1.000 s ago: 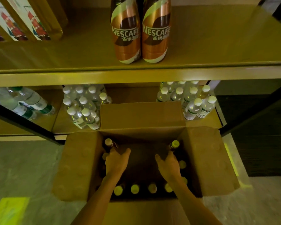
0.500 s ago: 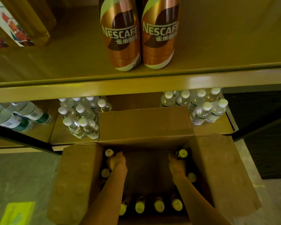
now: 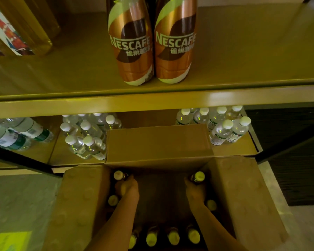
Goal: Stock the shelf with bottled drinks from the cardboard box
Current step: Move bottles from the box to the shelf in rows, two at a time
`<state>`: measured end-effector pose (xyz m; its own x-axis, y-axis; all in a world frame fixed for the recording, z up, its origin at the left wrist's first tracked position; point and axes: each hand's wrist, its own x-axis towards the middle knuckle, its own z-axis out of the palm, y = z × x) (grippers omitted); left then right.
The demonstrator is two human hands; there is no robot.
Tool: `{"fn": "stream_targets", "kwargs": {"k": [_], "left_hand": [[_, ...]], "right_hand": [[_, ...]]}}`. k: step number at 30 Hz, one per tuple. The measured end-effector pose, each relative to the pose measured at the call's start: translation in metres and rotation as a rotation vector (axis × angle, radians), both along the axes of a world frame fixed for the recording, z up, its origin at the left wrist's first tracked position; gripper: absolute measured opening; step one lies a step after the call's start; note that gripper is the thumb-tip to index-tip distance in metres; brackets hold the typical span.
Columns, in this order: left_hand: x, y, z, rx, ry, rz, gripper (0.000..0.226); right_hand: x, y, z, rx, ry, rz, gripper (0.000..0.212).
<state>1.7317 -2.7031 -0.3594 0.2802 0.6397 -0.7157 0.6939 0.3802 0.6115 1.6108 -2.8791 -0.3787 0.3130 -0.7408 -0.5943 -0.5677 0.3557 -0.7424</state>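
Both hands are down inside the open cardboard box [image 3: 243, 192], which stands on the floor against the shelving, its flaps folded outward. The left hand [image 3: 126, 189] is curled around the neck of a bottle at the far left corner of the box; that bottle's pale cap [image 3: 118, 175] pokes up just beyond the knuckles. The right hand [image 3: 195, 192] is wrapped in the same way around a bottle at the far right corner, whose yellow cap [image 3: 199, 176] shows just past the fingers. Both grips are closed on the bottles, though the fingertips themselves are hidden in the dark of the box. More capped bottles stand along the left and right walls, and a row of four yellow caps [image 3: 172, 237] lines the near side; the middle of the box is bare. On the upper shelf [image 3: 243, 77] two bronze coffee bottles [image 3: 132, 51] stand upright side by side, touching, each printed "NESCAFE" with Chinese characters beneath. The lower shelf holds groups of clear water bottles [image 3: 87, 134] with white caps on either side of the box's rear flap; their green-and-white labels are too small to read.
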Motion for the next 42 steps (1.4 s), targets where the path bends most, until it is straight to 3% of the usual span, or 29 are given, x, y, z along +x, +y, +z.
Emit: {"fn": "stream_targets", "kwargs": {"k": [2, 5, 8, 15, 19, 24, 29, 34, 39, 42], "left_hand": [[-0.015, 0.000, 0.011, 0.048, -0.014, -0.425, 0.049], [-0.037, -0.004, 0.039, 0.145, -0.079, -0.589, 0.048], [-0.052, 0.000, 0.073, 0.169, -0.171, -0.658, 0.047], [-0.082, -0.001, 0.163, 0.155, -0.443, -0.907, 0.033], [-0.100, -0.006, 0.223, 0.097, -0.630, -1.013, 0.029], [-0.113, -0.021, 0.292, 0.088, -0.946, -1.190, 0.043], [-0.122, -0.043, 0.358, 0.116, -1.181, -1.257, 0.035], [-0.116, -0.077, 0.421, 0.048, -1.342, -1.237, 0.022], [-0.086, -0.128, 0.448, 0.147, -1.407, -1.139, 0.015], [-0.068, -0.156, 0.451, 0.177, -1.403, -1.092, 0.019]], "right_hand": [[0.001, 0.006, 0.020, -0.039, 0.016, 0.047, 0.022], [-0.005, 0.010, 0.050, -0.044, -0.006, 0.115, 0.031], [-0.010, 0.014, 0.091, -0.036, -0.057, 0.199, 0.037], [-0.028, 0.023, 0.177, -0.254, -0.157, 0.335, 0.056], [-0.046, 0.020, 0.222, -0.381, -0.239, 0.400, 0.048], [-0.067, 0.009, 0.282, -0.527, -0.270, 0.436, 0.042], [-0.081, -0.007, 0.354, -0.611, -0.355, 0.405, 0.041], [-0.077, -0.039, 0.430, -0.785, -0.411, 0.471, 0.017], [-0.041, -0.090, 0.470, -0.925, -0.419, 0.529, 0.032], [-0.014, -0.117, 0.479, -0.910, -0.430, 0.554, 0.035]]}}
